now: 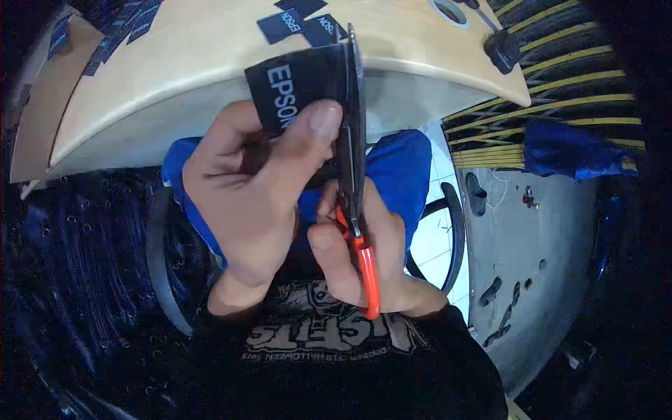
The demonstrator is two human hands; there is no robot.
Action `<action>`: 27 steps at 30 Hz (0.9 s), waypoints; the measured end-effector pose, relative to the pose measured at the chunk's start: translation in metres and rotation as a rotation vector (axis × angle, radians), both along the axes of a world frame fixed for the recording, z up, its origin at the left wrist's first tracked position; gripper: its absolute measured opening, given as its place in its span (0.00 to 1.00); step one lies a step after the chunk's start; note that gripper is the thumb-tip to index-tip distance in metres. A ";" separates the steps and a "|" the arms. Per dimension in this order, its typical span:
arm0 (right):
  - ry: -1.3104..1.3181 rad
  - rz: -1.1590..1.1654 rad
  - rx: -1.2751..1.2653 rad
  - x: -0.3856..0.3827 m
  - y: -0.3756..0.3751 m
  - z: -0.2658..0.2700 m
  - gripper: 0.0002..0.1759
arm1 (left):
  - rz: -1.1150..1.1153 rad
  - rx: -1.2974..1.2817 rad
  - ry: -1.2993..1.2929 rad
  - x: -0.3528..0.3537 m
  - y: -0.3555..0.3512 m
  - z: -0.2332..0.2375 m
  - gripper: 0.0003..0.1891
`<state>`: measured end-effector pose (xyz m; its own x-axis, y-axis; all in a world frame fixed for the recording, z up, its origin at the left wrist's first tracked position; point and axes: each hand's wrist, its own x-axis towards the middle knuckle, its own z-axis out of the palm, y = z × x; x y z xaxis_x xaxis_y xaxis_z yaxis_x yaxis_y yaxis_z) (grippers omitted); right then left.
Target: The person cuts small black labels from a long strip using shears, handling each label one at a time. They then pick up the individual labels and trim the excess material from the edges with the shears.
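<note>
Between thumb and fingers, my left hand (pixel 245 189) pinches a black piece printed EPSON (pixel 283 87) in white letters. Scissors with orange-red handles (pixel 368 280) are in my right hand (pixel 371 245), their long dark blades pointing up toward the table. The blades lie along the right edge of the black piece, close to my left thumb. Whether they are cutting into it cannot be made out. My right thumb is beside the orange handle, and the fingers behind the scissors are partly hidden.
A curved wooden table (pixel 189 45) spans the top, with several black EPSON pieces (pixel 280 26) on it. Brown cardboard (pixel 52 91) lies at its left end. A black object (pixel 502 50) sits near the right corner. Blue cloth (pixel 574 150) hangs by a yellow-edged rack (pixel 560 87).
</note>
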<state>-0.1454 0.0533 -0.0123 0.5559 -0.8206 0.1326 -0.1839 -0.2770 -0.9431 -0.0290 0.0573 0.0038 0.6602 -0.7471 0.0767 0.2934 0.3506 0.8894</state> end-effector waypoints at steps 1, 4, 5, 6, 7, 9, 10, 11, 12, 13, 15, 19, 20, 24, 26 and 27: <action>-0.011 -0.006 -0.030 0.000 0.000 -0.001 0.21 | -0.010 -0.021 0.024 0.000 -0.001 -0.001 0.08; 0.011 -0.023 0.005 0.001 0.001 0.001 0.21 | -0.007 0.011 0.055 -0.001 0.000 0.003 0.08; 0.010 -0.024 0.005 0.001 0.001 0.002 0.21 | -0.008 0.011 0.054 -0.001 0.000 0.002 0.08; 0.041 -0.020 -0.002 0.001 -0.001 0.003 0.21 | -0.005 0.010 0.026 0.000 -0.002 0.001 0.08; 0.072 -0.017 -0.007 0.001 -0.001 0.003 0.22 | -0.004 0.011 -0.001 0.001 -0.002 0.000 0.08; 0.041 -0.054 0.025 0.005 0.001 -0.001 0.21 | 0.001 0.000 -0.012 0.002 -0.003 -0.002 0.09; 0.010 -0.091 0.057 0.006 0.002 -0.003 0.22 | 0.007 -0.011 -0.022 0.003 -0.004 -0.002 0.09; 0.011 -0.090 0.058 0.006 0.001 -0.004 0.22 | 0.007 -0.011 -0.022 0.003 -0.005 -0.002 0.09; 0.018 -0.084 0.039 0.005 0.000 -0.004 0.23 | 0.011 0.002 -0.003 0.003 -0.006 -0.001 0.09; 0.027 -0.079 0.020 0.005 -0.001 -0.005 0.23 | 0.013 0.016 0.017 0.003 -0.006 -0.001 0.09; 0.012 -0.081 0.017 0.007 -0.001 -0.007 0.23 | 0.020 0.005 0.030 0.002 -0.007 -0.002 0.08; 0.054 -0.076 0.013 0.007 -0.002 -0.004 0.23 | 0.009 0.055 0.017 0.003 -0.006 0.001 0.08; 0.055 -0.075 0.014 0.008 -0.002 -0.004 0.23 | 0.010 0.056 0.017 0.003 -0.006 0.000 0.08; 0.027 -0.087 0.016 0.011 -0.003 -0.005 0.21 | 0.032 0.009 0.046 0.004 -0.009 -0.001 0.07; 0.026 -0.084 0.019 0.011 -0.004 -0.005 0.21 | 0.031 0.010 0.031 0.005 -0.010 -0.001 0.07; 0.029 -0.077 0.012 0.011 -0.004 -0.005 0.21 | 0.032 -0.014 0.032 0.004 -0.011 -0.002 0.07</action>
<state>-0.1349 0.0495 -0.0175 0.4942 -0.8628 0.1068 -0.2319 -0.2492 -0.9403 -0.0247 0.0466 0.0018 0.6860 -0.7247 0.0650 0.3106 0.3724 0.8746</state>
